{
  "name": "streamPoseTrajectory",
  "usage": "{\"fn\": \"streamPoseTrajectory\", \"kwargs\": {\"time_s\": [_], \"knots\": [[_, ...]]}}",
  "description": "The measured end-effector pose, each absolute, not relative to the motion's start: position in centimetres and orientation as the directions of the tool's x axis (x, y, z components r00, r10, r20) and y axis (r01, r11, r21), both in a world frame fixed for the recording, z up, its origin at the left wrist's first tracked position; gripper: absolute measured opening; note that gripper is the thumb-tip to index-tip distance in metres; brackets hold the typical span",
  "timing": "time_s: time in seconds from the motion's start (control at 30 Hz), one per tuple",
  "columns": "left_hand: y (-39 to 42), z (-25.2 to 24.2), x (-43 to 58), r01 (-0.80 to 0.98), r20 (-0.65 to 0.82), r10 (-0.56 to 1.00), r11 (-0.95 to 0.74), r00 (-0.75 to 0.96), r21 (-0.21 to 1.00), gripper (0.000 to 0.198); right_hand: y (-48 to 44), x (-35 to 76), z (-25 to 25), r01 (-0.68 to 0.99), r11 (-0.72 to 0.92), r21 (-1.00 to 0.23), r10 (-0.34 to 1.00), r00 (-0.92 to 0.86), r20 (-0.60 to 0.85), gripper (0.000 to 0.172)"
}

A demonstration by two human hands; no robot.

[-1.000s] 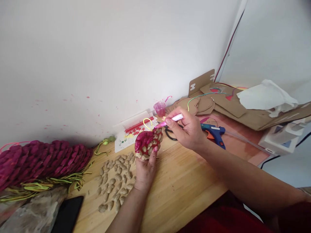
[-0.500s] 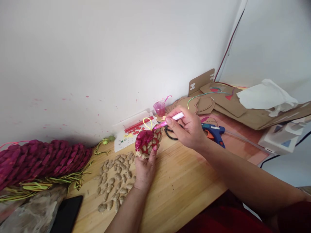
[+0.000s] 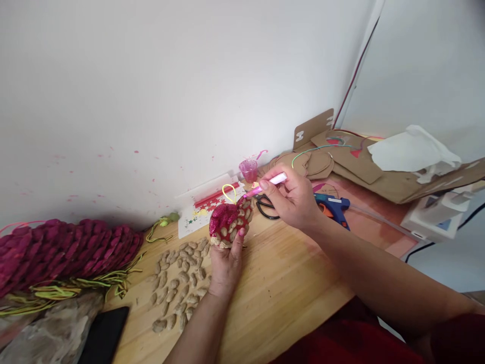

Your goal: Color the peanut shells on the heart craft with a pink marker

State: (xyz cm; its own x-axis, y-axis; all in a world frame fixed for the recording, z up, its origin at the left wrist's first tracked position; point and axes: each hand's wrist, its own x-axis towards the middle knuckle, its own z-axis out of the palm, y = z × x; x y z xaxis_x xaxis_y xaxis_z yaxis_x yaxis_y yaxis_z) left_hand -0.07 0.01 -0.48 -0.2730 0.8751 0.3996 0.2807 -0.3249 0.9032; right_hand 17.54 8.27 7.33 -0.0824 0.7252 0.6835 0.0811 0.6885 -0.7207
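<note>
My left hand (image 3: 226, 265) is closed round the lower edge of a peanut-covered ornament (image 3: 229, 222), its thumb on the front. Part of the ornament is painted dark pink; other peanuts on it are bare tan over a red base, and a yellow cord loop (image 3: 229, 192) rises from its top. Between the thumb and fingers of my right hand (image 3: 290, 194) is a paintbrush (image 3: 265, 186) with a white end and a pink-smeared shaft. Its tip meets the ornament's upper right edge, close to the loop. The bristles are too small to make out.
Loose peanuts (image 3: 184, 275) lie on the wooden table (image 3: 280, 303). Pink-painted pieces (image 3: 71, 253) are stacked at left. Behind my hands stand a cup of pink paint (image 3: 248, 171) and a star-covered sheet (image 3: 185, 227). Scissors (image 3: 265, 207), a blue glue gun (image 3: 335, 202) and cardboard (image 3: 356, 164) are at right.
The brush tip has shifted slightly right along the ornament's upper edge. My left hand keeps its hold, with the ornament turned very little.
</note>
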Motion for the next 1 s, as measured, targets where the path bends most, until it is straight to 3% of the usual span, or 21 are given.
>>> {"fn": "streamPoseTrajectory", "kwargs": {"time_s": [0.23, 0.37, 0.63, 1.0], "knots": [[0.08, -0.24, 0.13, 0.285, 0.403, 0.872, -0.325, -0.279, 0.902, 0.032, 7.86, 17.47, 7.2, 0.085, 0.708, -0.701, 0.706, -0.136, 0.695, 0.016], [0.04, -0.17, 0.27, 0.271, 0.388, 0.873, -0.312, -0.297, 0.911, 0.034, 7.97, 17.45, 7.18, 0.03, 0.652, -0.757, 0.754, -0.123, 0.645, 0.02], [0.06, 0.22, 0.36, 0.303, 0.445, 0.85, -0.361, -0.283, 0.882, 0.034, 8.29, 17.71, 7.55, 0.043, 0.661, -0.749, 0.75, -0.064, 0.658, 0.018], [0.14, -0.18, 0.12, 0.252, 0.387, 0.881, -0.323, -0.272, 0.912, 0.045, 8.34, 17.74, 7.56, 0.07, 0.657, -0.751, 0.754, -0.071, 0.653, 0.018]]}}
